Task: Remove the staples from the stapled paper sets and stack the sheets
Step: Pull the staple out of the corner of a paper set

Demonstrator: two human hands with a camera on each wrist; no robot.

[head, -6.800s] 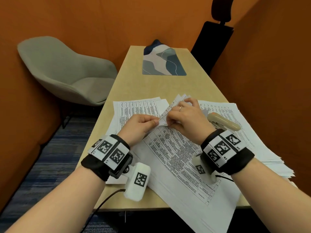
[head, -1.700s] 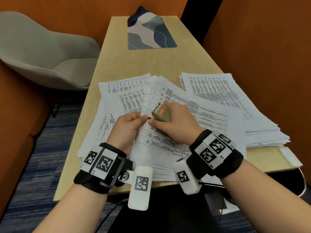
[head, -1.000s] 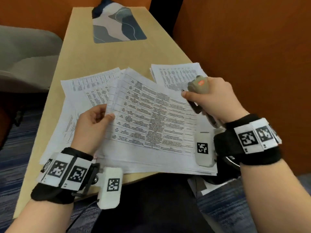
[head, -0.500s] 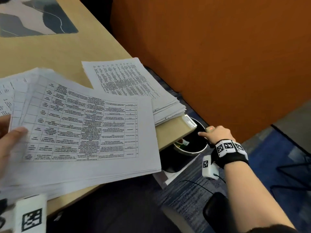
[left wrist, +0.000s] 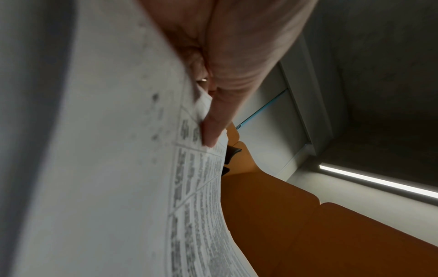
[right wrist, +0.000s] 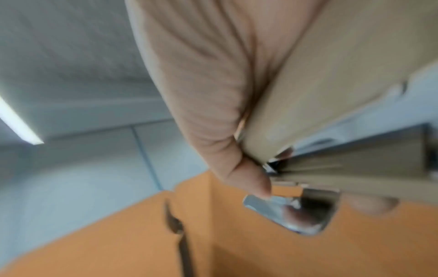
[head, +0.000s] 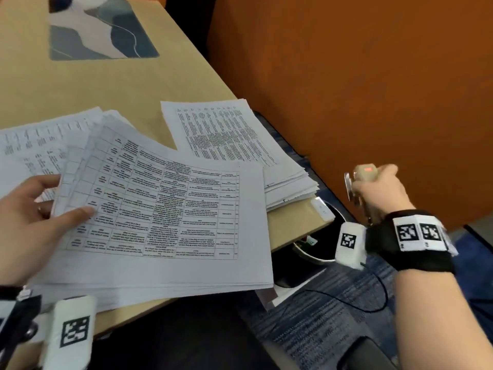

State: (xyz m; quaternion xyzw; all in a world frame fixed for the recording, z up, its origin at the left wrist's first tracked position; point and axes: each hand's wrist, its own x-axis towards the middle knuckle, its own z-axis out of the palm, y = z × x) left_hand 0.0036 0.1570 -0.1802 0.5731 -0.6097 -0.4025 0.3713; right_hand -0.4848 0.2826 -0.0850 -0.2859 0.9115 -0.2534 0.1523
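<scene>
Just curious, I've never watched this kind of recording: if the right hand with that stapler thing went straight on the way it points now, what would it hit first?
Probably the orange wall. The right hand holds the stapler off the desk's edge, pointing up and away; nothing shows between, though depth is unclear.

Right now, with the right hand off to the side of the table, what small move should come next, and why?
Probably bring the right hand with its stapler to the table: it hangs beyond the edge, above the bin, while the left hand pinches the paper set, apparently ready to separate and stack.
</scene>
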